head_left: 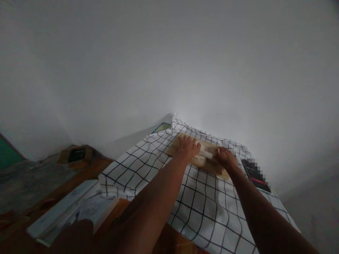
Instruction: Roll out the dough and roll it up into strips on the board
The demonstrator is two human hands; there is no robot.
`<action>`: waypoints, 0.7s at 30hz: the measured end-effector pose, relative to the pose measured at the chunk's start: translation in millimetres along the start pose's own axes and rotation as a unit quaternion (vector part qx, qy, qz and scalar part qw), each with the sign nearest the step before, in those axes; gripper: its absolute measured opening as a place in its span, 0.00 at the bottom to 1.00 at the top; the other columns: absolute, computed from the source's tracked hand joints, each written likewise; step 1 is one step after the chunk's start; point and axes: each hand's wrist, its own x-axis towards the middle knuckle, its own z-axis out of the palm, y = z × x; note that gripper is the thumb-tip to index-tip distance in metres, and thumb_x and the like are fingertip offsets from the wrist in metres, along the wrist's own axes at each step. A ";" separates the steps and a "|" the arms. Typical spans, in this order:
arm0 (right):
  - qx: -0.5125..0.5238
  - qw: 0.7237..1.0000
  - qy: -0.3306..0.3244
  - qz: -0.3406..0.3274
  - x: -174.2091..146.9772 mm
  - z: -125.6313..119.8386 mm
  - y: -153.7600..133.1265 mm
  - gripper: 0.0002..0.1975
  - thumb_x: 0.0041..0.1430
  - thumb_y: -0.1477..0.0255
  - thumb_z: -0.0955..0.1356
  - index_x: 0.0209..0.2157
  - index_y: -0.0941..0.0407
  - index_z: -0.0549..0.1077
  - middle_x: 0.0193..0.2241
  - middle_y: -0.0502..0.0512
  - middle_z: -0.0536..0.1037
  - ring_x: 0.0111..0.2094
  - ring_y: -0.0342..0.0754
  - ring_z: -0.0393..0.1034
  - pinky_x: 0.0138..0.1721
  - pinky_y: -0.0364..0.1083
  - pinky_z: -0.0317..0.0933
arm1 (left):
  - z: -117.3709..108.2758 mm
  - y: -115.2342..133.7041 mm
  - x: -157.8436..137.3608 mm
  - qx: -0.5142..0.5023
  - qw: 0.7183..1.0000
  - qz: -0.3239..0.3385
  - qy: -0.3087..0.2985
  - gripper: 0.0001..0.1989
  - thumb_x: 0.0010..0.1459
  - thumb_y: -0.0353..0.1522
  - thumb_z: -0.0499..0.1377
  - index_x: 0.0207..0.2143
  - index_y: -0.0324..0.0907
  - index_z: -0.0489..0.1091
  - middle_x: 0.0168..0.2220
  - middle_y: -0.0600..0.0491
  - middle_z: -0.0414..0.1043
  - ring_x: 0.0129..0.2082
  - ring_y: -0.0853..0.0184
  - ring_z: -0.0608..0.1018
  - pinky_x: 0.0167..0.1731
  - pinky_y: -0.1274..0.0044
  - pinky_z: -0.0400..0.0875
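Observation:
A wooden board (219,171) lies at a slant on the checked cloth. On it is a pale, elongated lump (206,153) that looks like dough, with some whitish smears beside it. My left hand (188,146) rests over the board's left half, fingers spread, its thumb side against the lump's left end. At the lump's right end is my right hand (225,157), with its fingers curled in toward the palm. Whatever lies beneath those curled fingers is hidden. Both forearms reach forward across the cloth.
The white cloth (197,197) with black grid lines covers the table. A dark book-like item (255,174) lies at its right edge. Whitish panels (66,208) are at lower left, and an open box (76,155) sits on the floor. A pale wall (169,63) rises behind.

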 end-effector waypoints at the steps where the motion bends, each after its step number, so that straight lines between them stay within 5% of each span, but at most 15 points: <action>1: -0.008 1.000 0.004 -0.002 6.2 -0.9 -0.9 0.24 0.75 0.66 0.53 0.54 0.55 0.77 0.61 0.64 0.75 0.63 0.59 0.67 0.62 0.61 0.60 | 4.1 -0.4 6.6 -0.006 1.000 -0.007 0.001 0.23 0.72 0.44 0.49 0.56 0.45 0.77 0.61 0.41 0.75 0.67 0.46 0.66 0.67 0.44 0.50; 5: -0.014 0.999 0.015 -0.035 31.9 3.8 -2.0 0.25 0.75 0.66 0.53 0.54 0.55 0.77 0.64 0.64 0.72 0.65 0.59 0.65 0.63 0.60 0.58 | 14.5 -0.6 30.8 -0.010 1.000 -0.020 0.002 0.24 0.72 0.45 0.48 0.57 0.45 0.76 0.62 0.41 0.73 0.69 0.45 0.64 0.67 0.44 0.48; 12: 0.017 0.999 -0.005 -0.031 74.7 21.3 9.8 0.24 0.76 0.65 0.54 0.51 0.58 0.78 0.52 0.66 0.81 0.53 0.53 0.75 0.52 0.48 0.64 | 1.6 7.4 63.1 -0.020 0.996 -0.048 -0.077 0.31 0.71 0.52 0.45 0.62 0.44 0.72 0.67 0.41 0.68 0.70 0.43 0.62 0.66 0.45 0.51; 21: 0.026 0.999 0.010 0.015 96.9 22.4 11.4 0.19 0.72 0.67 0.60 0.44 0.56 0.83 0.45 0.65 0.84 0.46 0.52 0.79 0.43 0.44 0.63 | -5.5 8.6 78.3 -0.035 0.995 -0.086 -0.047 0.33 0.71 0.51 0.43 0.58 0.40 0.75 0.62 0.38 0.73 0.65 0.45 0.70 0.62 0.52 0.62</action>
